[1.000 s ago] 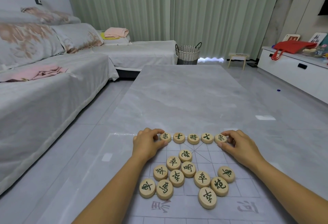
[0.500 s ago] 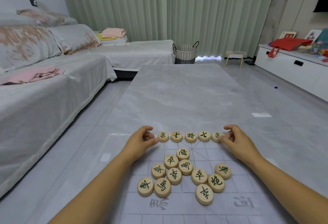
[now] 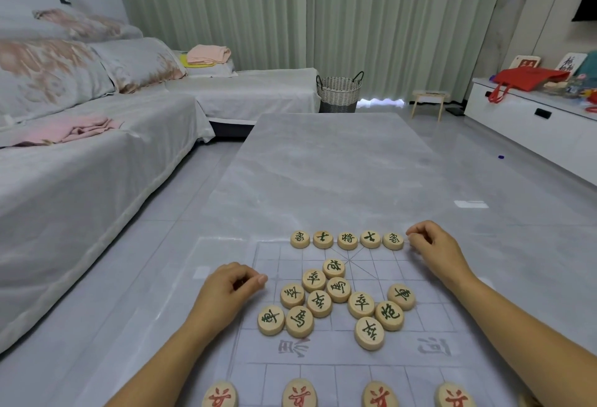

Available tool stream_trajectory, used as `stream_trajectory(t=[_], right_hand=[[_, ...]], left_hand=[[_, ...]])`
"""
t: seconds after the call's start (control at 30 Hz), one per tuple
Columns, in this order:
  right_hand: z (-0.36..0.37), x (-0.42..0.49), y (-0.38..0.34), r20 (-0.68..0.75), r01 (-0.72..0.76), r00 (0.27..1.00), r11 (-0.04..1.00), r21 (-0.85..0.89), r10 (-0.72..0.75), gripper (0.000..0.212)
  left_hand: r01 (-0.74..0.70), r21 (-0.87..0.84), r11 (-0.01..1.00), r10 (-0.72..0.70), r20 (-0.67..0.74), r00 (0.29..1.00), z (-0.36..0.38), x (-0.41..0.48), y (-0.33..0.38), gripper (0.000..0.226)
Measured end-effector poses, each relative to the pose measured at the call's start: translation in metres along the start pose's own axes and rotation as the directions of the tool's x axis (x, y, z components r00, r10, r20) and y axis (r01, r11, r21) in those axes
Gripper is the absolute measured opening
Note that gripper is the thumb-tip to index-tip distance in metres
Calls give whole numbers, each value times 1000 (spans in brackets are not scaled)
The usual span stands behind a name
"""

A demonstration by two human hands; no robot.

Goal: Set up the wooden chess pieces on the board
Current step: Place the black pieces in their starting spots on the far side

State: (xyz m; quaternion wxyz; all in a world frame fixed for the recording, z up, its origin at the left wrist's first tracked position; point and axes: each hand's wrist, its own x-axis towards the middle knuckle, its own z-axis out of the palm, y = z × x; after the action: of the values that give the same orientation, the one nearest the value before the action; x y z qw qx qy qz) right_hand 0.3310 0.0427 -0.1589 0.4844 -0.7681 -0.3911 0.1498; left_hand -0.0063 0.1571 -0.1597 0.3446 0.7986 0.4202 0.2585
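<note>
A translucent gridded board [image 3: 416, 280] lies on the grey marble table. Five green-lettered wooden pieces [image 3: 347, 240] stand in a row along its far edge. Several more green-lettered pieces [image 3: 337, 301] lie in a loose cluster mid-board. Red-lettered pieces [image 3: 298, 393] line the bottom of the view. My left hand [image 3: 231, 293] rests on the board's left edge, fingers curled, holding nothing, a little left of the cluster. My right hand [image 3: 434, 247] sits just right of the row's rightmost piece [image 3: 393, 241], fingers curled, with no piece visible in it.
A sofa [image 3: 80, 180] covered in grey cloth runs along the left. The far half of the table [image 3: 329, 161] stretches ahead. A wicker basket [image 3: 339, 93] and small stool [image 3: 428, 100] stand beyond it; a white cabinet [image 3: 533, 129] is at right.
My left hand has drawn back from the left end of the far row toward me. My right hand let go of the rightmost piece. The view tilted down, showing the red pieces.
</note>
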Motion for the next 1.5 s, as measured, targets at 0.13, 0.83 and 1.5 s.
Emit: stream_trajectory(t=[0.13,0.83,1.5], right_hand=[[-3,-4,-4,-30,-10,999,998,67,12,16],[56,-73,-82,541,461,829,718,-521,-140,35],[-24,-34,5,19,20,1000,871,-491,-12,34]], left_hand=[[-5,-20,1000,5,-15,1000,0,-2,0,11],[9,29,1000,-7,-63,998,2,-2,1,13],[-96,58,994,67,373,925,-17,-10,12,84]])
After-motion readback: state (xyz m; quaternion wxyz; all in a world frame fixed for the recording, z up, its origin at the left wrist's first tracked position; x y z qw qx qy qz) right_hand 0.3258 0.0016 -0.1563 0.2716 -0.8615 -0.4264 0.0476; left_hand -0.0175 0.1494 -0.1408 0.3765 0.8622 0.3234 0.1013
